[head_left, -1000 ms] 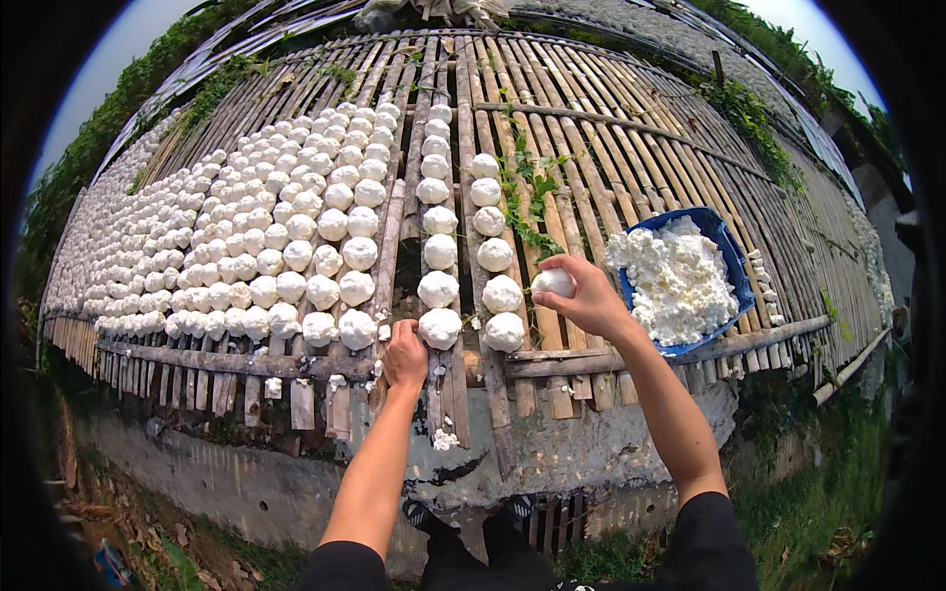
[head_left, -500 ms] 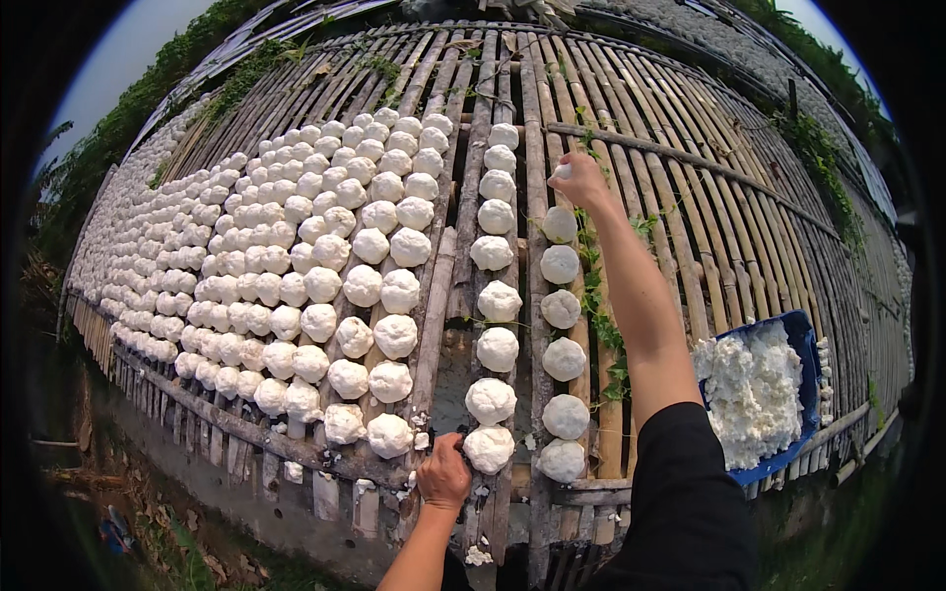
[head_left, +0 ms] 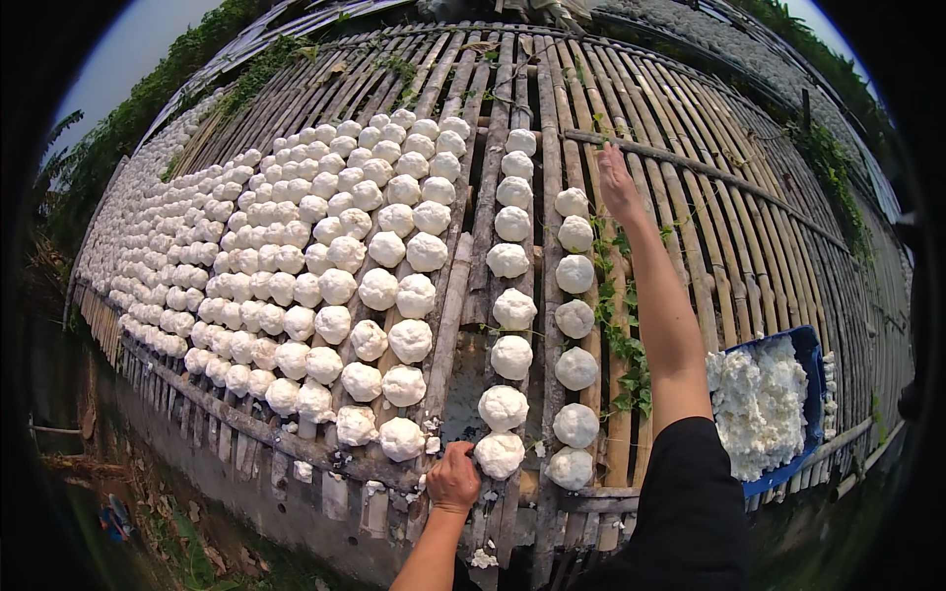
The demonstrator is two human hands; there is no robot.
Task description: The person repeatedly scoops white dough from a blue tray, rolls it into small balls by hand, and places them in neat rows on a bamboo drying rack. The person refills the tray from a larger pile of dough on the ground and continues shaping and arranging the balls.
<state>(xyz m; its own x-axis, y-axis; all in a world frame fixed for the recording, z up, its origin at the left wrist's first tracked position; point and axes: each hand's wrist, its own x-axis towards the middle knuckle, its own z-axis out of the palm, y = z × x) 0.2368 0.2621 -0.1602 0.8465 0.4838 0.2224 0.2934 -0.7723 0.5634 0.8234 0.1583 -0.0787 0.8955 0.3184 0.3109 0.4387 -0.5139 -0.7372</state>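
My right hand reaches far over the bamboo rack. It is empty, with its fingers stretched out. Just left of it, a white doughy ball sits at the far end of a short row of similar balls. My left hand is closed over the front bamboo rail, its fingertips hidden. Close to its right is a larger, lumpier white ball, the nearest in its row.
Many rows of white balls cover the rack's left side. At the right, a blue tub holds crumbly white mash. A green vine trails beside the short row. A crosswise pole lies over the far slats.
My right hand has let go of a white ball, which now rests at the far end of the short row. The fingers have straightened and lifted away. My left hand stays at the rail.
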